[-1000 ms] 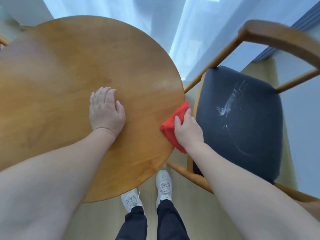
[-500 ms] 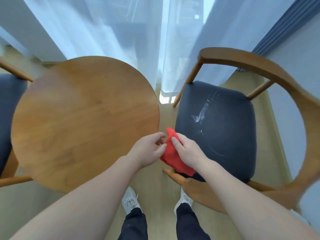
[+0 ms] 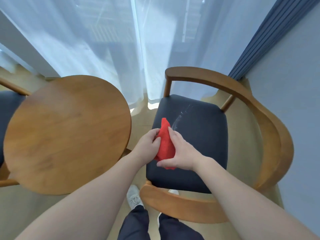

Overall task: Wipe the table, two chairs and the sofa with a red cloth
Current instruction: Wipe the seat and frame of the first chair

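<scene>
red cloth [image 3: 165,144] pinched between left hand [image 3: 147,146] and right hand [image 3: 180,153], fingers curled, above chair seat [image 3: 199,135].

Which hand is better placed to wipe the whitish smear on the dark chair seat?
Right, probably: the right hand grips most of the red cloth over the seat, close to the smear; the left hand only pinches the cloth's edge.
</scene>
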`<move>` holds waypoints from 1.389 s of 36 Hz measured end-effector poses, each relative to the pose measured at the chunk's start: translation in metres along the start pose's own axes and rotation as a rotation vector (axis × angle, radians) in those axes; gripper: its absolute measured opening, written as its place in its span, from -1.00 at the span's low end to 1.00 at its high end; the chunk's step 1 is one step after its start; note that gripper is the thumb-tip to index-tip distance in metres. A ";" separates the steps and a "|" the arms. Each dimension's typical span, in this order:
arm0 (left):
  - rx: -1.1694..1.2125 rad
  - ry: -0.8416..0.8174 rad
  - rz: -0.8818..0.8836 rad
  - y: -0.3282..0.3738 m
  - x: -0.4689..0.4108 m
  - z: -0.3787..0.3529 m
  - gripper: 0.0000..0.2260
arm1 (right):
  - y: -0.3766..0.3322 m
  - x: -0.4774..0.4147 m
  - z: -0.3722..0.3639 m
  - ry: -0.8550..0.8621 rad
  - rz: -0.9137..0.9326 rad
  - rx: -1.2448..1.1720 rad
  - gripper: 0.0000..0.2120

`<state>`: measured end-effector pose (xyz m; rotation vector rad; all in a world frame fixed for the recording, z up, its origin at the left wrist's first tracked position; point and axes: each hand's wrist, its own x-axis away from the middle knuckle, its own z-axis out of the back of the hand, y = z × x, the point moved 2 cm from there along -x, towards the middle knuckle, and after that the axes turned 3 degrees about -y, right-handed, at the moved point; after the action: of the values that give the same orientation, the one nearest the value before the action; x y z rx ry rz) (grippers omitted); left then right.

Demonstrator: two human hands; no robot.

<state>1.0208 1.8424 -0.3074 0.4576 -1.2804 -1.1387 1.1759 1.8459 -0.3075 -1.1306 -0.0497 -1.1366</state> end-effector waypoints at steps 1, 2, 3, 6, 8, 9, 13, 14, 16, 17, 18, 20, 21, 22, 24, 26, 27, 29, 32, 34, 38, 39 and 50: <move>0.021 0.008 0.004 0.001 -0.003 -0.001 -0.72 | 0.001 -0.003 0.000 -0.003 0.005 0.011 0.25; 0.028 0.010 0.007 0.000 -0.006 -0.002 -0.71 | 0.003 -0.007 -0.001 0.008 0.009 0.028 0.24; 0.023 0.008 0.006 0.000 -0.010 -0.003 -0.71 | 0.006 -0.012 -0.003 0.031 0.011 0.050 0.21; -0.012 0.020 -0.016 -0.004 -0.024 -0.003 -0.72 | 0.013 -0.026 -0.003 0.117 0.018 0.107 0.00; -0.062 0.032 -0.033 -0.009 -0.034 -0.002 -0.73 | 0.017 -0.034 0.001 0.145 0.020 0.111 -0.13; -0.085 0.035 -0.032 -0.012 -0.039 -0.001 -0.73 | 0.019 -0.037 0.004 0.141 0.018 0.101 -0.16; -0.129 0.031 -0.007 -0.024 -0.055 0.001 -0.71 | 0.028 -0.051 0.010 0.023 -0.015 0.021 -0.11; -0.132 0.031 -0.001 -0.026 -0.060 0.000 -0.71 | 0.030 -0.055 0.011 -0.005 -0.024 0.009 -0.13; -0.134 0.037 0.007 -0.030 -0.071 -0.002 -0.73 | 0.038 -0.064 0.015 -0.017 -0.029 -0.006 -0.27; -0.129 0.035 0.011 -0.031 -0.076 -0.004 -0.75 | 0.043 -0.070 0.017 0.006 -0.025 0.006 -0.38; -0.122 0.030 0.014 -0.033 -0.082 -0.006 -0.77 | 0.049 -0.075 0.020 0.039 -0.020 0.041 -0.48; -0.122 0.021 0.016 -0.037 -0.093 -0.012 -0.80 | 0.064 -0.088 0.027 0.091 -0.023 0.122 -0.61; -0.126 0.027 0.016 -0.039 -0.099 -0.014 -0.81 | 0.071 -0.096 0.031 0.098 -0.024 0.152 -0.65; -0.130 0.054 0.020 -0.041 -0.105 -0.016 -0.83 | 0.078 -0.105 0.035 0.091 -0.018 0.181 -0.68; -0.160 0.146 0.047 -0.049 -0.117 -0.017 -0.84 | 0.089 -0.125 0.045 0.068 0.009 0.257 -0.77; -0.225 0.224 0.102 -0.063 -0.126 -0.019 -0.80 | 0.100 -0.145 0.055 0.064 0.037 0.344 -0.85; -0.267 0.246 0.132 -0.072 -0.130 -0.021 -0.77 | 0.104 -0.157 0.061 0.066 0.053 0.383 -0.86; -0.364 0.251 0.195 -0.093 -0.132 -0.029 -0.73 | 0.113 -0.181 0.072 0.095 0.083 0.456 -0.84; -0.479 0.214 0.248 -0.122 -0.125 -0.047 -0.67 | 0.121 -0.219 0.087 0.224 0.138 0.555 -0.77; -0.521 0.175 0.260 -0.135 -0.117 -0.056 -0.64 | 0.125 -0.247 0.092 0.330 0.188 0.628 -0.69; -0.599 0.120 0.169 -0.146 -0.093 -0.059 -0.63 | 0.146 -0.303 0.078 0.249 0.160 0.766 -0.47; -0.606 0.115 0.149 -0.147 -0.086 -0.057 -0.64 | 0.154 -0.312 0.068 0.171 0.115 0.766 -0.45; -0.589 0.132 0.225 -0.150 -0.024 -0.038 -0.68 | 0.164 -0.327 0.039 0.134 -0.009 0.667 -0.53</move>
<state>0.9975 1.7874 -0.4520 -0.0499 -0.8045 -1.2054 1.1571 2.0932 -0.5794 -0.4611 -0.3066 -1.0841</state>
